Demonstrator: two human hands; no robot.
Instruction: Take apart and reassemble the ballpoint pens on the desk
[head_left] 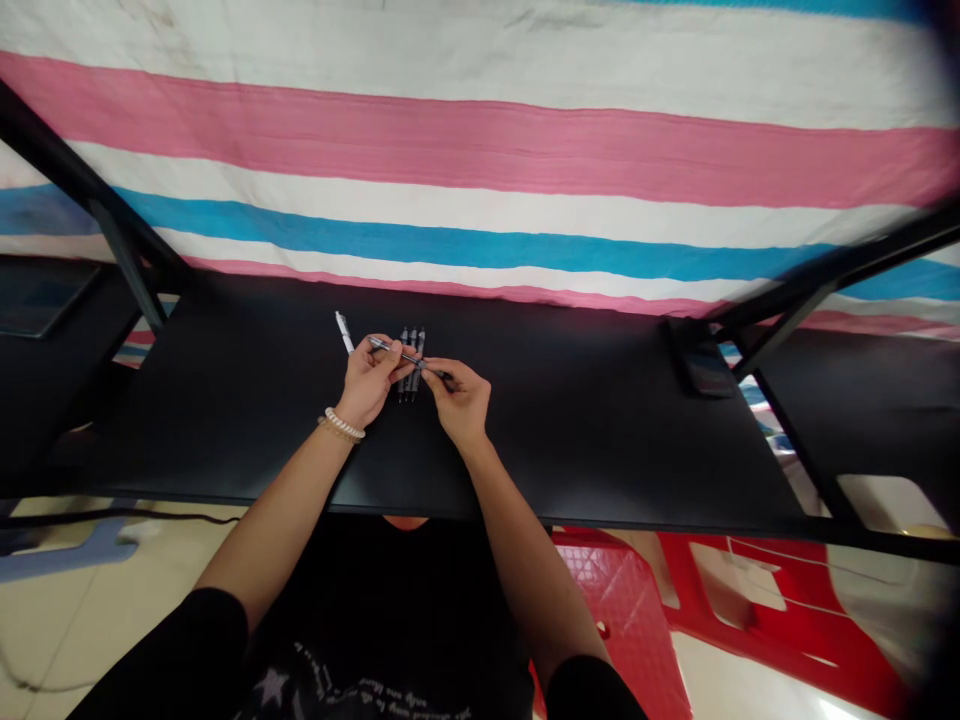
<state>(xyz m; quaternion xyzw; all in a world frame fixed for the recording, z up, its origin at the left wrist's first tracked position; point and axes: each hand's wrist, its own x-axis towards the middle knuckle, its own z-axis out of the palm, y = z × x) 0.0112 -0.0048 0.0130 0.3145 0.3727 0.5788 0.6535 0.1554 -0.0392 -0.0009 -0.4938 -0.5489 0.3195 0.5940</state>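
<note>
Both hands meet over the middle of a black table. My left hand [370, 380], with a white beaded bracelet at its wrist, pinches one end of a dark pen with a clear barrel [405, 356]. The fingers of my right hand [459, 397] are closed around the pen's other, darker end. Whether the pen's parts are joined or apart I cannot tell. Just beneath the fingers, several similar pens [413, 380] lie side by side on the table, partly covered. A white pen [343, 328] lies beside my left hand, its lower end hidden behind that hand.
The black tabletop [585, 430] runs wide, with dark metal struts [127, 265] at either end. A dark phone-like slab [701, 357] rests near the right end. Behind hangs a striped sheet [480, 150]. Red plastic stools [622, 610] stand below the front edge.
</note>
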